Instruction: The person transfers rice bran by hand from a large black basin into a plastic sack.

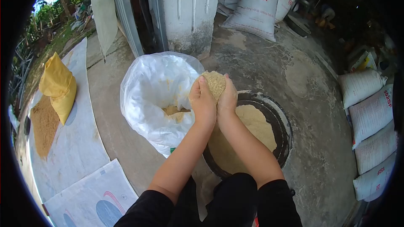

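concrete floor (261, 65); cupped hands (213, 101) hold bran (215, 83) over white sack (151, 92).

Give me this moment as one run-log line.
hands: left hand and right hand cupped together | holding: tan meal | where: between open white bag and dark basin | basin: holds more meal
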{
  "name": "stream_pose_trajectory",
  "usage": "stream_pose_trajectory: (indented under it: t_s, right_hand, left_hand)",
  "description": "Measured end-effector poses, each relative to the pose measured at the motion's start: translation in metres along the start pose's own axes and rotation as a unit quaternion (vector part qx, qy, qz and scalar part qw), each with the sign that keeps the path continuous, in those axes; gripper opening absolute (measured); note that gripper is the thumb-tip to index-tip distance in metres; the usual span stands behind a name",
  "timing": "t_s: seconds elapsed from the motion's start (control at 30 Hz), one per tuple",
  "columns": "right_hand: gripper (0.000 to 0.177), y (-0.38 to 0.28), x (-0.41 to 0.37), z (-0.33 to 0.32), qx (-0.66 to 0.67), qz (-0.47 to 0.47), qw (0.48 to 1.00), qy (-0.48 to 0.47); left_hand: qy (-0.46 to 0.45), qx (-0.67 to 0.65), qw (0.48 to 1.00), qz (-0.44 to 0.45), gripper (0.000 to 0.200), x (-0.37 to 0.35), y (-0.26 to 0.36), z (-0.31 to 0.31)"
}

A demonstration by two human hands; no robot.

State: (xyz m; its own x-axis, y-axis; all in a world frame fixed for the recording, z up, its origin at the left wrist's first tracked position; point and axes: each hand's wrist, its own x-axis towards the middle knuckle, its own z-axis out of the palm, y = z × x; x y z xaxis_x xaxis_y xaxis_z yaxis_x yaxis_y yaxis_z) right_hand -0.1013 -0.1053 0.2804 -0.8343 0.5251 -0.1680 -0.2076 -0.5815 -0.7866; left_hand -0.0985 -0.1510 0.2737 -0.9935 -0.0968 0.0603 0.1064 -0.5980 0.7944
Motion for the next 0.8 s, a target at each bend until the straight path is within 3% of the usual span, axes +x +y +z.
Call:
stream_pose_trajectory:
  t_s: [0.2, 0.27, 0.3, 0.37, 0.4, 0.5, 0.57, 0.63, 0.7, 0.73, 0.8]
  right_hand:
    - [0.038, 0.044, -0.003, 0.061, -0.176, -0.022, 0.976, -0.129]
    - [0.040, 0.039, -0.003, 0.064, -0.375, -0.055, 0.906, -0.188]
    - [0.040, 0.035, 0.000, 0.059, -0.375, -0.054, 0.908, -0.179]
    - [0.040, 0.024, 0.007, 0.040, -0.285, -0.228, 0.909, -0.200]
    - [0.037, 0.011, 0.012, 0.025, -0.275, -0.233, 0.912, -0.195]
    - [0.036, -0.010, 0.038, -0.042, -0.178, -0.186, 0.961, -0.101]
    - [0.036, -0.014, 0.057, -0.107, -0.186, -0.199, 0.961, -0.047]
    - [0.034, -0.008, 0.068, -0.178, -0.201, -0.152, 0.966, 0.053]
    - [0.034, 0.012, 0.079, -0.260, -0.276, -0.156, 0.938, 0.136]
    - [0.035, 0.016, 0.076, -0.291, -0.318, -0.162, 0.919, 0.169]
    - [0.036, 0.025, 0.066, -0.346, -0.359, -0.166, 0.894, 0.211]
  left_hand:
    - [0.090, 0.097, 0.990, 0.041, 0.035, 0.025, 0.059, -0.038]
    - [0.078, 0.124, 0.989, 0.014, 0.037, 0.024, 0.067, -0.042]
    - [0.072, 0.126, 0.989, 0.008, 0.037, 0.025, 0.063, -0.045]
    - [0.062, 0.159, 0.985, 0.036, 0.041, 0.023, 0.047, -0.044]
    - [0.038, 0.198, 0.978, 0.049, 0.041, 0.012, 0.047, -0.030]
    - [-0.034, 0.248, 0.965, 0.076, 0.039, -0.012, 0.023, -0.004]
    - [-0.088, 0.168, 0.981, 0.035, 0.032, -0.030, -0.009, 0.014]
    - [-0.148, 0.164, 0.975, -0.012, 0.028, -0.048, -0.054, 0.026]
    - [-0.178, 0.170, 0.967, -0.059, 0.027, -0.062, -0.119, 0.022]
    - [-0.193, 0.242, 0.950, -0.047, 0.030, -0.065, -0.155, 0.014]
    - [-0.145, 0.487, 0.861, 0.038, 0.036, -0.073, -0.226, -0.016]
